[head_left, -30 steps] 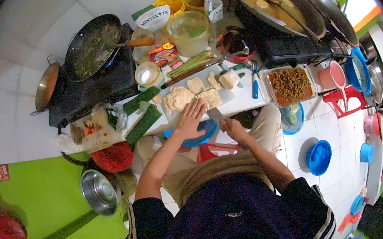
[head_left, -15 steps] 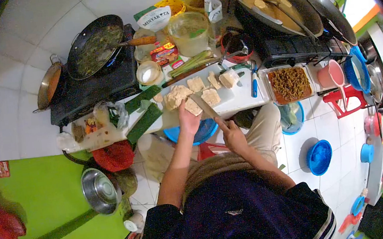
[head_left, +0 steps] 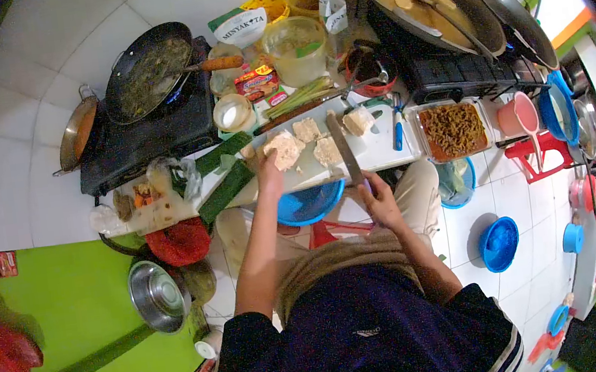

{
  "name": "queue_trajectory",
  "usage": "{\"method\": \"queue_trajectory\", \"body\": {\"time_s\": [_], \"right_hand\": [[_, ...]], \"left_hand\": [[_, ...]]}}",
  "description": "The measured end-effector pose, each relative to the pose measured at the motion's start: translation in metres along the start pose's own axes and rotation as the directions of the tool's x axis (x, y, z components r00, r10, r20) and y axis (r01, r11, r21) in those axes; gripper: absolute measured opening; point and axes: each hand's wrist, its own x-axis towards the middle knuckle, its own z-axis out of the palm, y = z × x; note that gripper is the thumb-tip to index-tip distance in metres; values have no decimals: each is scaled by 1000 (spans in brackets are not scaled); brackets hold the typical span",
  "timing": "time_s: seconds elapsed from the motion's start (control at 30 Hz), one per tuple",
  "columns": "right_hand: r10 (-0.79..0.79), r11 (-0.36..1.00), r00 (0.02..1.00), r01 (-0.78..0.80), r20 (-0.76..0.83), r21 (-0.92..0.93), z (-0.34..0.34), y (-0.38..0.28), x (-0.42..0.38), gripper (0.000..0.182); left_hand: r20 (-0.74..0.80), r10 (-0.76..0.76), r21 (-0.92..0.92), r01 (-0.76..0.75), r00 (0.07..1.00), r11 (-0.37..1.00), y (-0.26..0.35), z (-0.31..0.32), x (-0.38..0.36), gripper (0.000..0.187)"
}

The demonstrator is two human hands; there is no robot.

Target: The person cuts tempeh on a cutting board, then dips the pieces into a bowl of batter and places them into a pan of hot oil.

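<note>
Left hand [head_left: 268, 169]: reached forward onto the board [head_left: 382, 147], fingers spread over the near-left tempeh slab [head_left: 283, 148]; I cannot tell whether they pinch it or only rest on it.
Right hand [head_left: 378, 198]: drawn back toward my lap, clenched round the handle of the knife [head_left: 342, 147].
Knife: blade points away from me, up across the board; long axis runs near to far, tip among the cut pieces.
Tempeh: several pale slabs on the board, ahead of both hands; the largest lies under my left fingertips, another piece [head_left: 326, 151] just left of the blade, one more [head_left: 358, 120] beyond and right of the tip.
Nearer hand: the left is on the tempeh; the right stands off at the board's near edge, reaching it only through the blade.
Arm pose: left forearm stretched straight ahead; right elbow bent, wrist low.
Leaf strips [head_left: 224, 171]: green, just left of my left hand.
Blue bowl [head_left: 309, 203]: between my hands, below the board's edge.
Tray [head_left: 453, 132]: right of the board, holds a brown dish.
Wok [head_left: 146, 71]: far left, on a stove, well apart from my hands.
</note>
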Motion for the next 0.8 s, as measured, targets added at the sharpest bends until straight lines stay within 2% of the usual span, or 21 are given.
{"method": "queue_trajectory", "body": {"time_s": [0.03,0.07,0.13,0.17,0.23,0.27,0.37,0.47,0.57,0.6,0.7,0.8], "right_hand": [[121,991,993,-121,1,57,-4,-4,-1,34],[-67,995,996,71,-56,72,-5,11,2,30],[-276,961,947,277,-165,-16,-11,22,9,29],[-278,960,942,280,-185,-20,-18,29,8,29],[-284,958,932,285,-225,-27,-28,28,4,28],[-210,973,950,226,-230,48,-33,29,2,28],[-155,982,959,176,-238,69,-44,37,1,29],[-183,983,956,179,-231,-38,-52,44,0,30],[-144,989,962,129,-232,-77,-54,53,-7,32],[-112,993,965,100,-235,-60,-53,49,-10,33],[-56,998,975,53,-215,-20,-53,35,-16,34],[-2,1000,977,5,-215,15,-51,31,-15,33]], "left_hand": [[-36,106,207,-96,994,974,2,-2,2,37],[-62,220,308,-192,973,932,2,-3,2,36],[-67,447,502,-358,892,788,5,1,6,33],[-48,546,593,-416,836,689,5,2,6,32],[170,676,802,-500,717,328,23,17,-2,37],[293,701,849,-514,650,121,30,26,-4,39],[513,454,786,-612,728,92,1,55,28,39],[532,349,827,-562,771,-18,-14,99,37,46],[384,284,923,-375,879,-88,-11,133,29,53],[377,341,926,-354,861,-130,-14,137,31,55],[341,282,937,-348,897,-28,-15,139,38,52],[401,251,886,-442,881,139,-20,129,49,43]]}}
